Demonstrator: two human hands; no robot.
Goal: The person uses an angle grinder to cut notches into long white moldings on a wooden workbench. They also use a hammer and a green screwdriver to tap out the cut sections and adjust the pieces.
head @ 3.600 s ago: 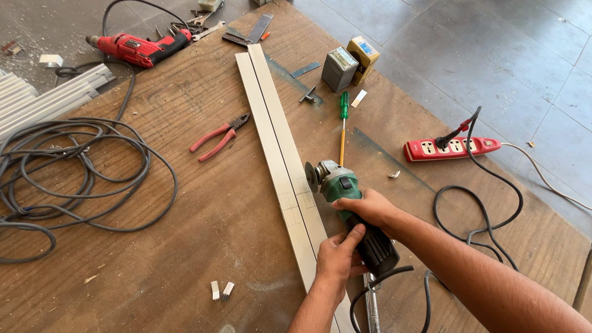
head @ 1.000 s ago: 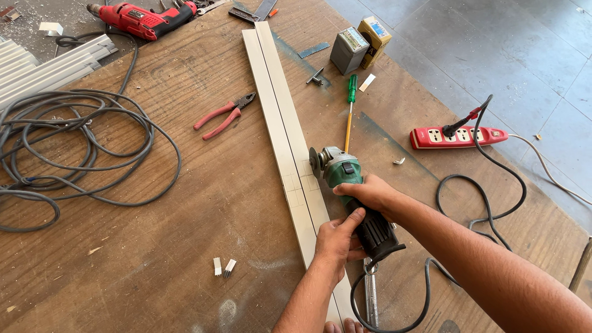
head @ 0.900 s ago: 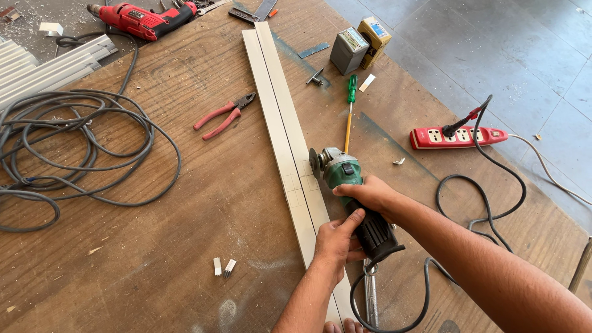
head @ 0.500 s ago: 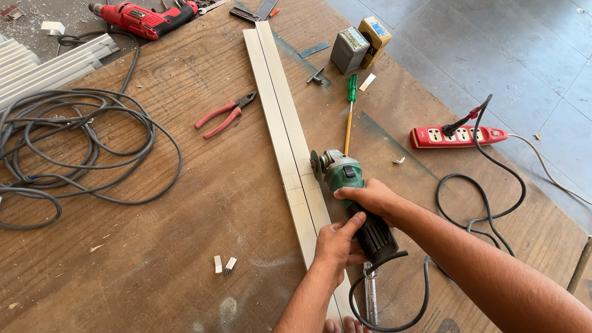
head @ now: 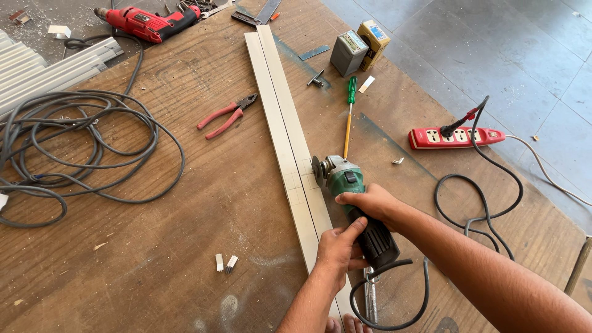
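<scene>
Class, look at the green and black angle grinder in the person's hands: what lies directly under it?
Under the green and black angle grinder lie two long pale plastic strips on the brown wooden table. The right hand and left hand cover the strip below them.

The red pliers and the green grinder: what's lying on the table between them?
In the head view, two long pale strips lie side by side between the red pliers and the green grinder; otherwise bare wood.

Both hands, left hand [head: 338, 246] and right hand [head: 370, 202], grip a green grinder [head: 354, 200] whose disc meets the white strip [head: 285, 132] on the table [head: 185, 246].
</scene>
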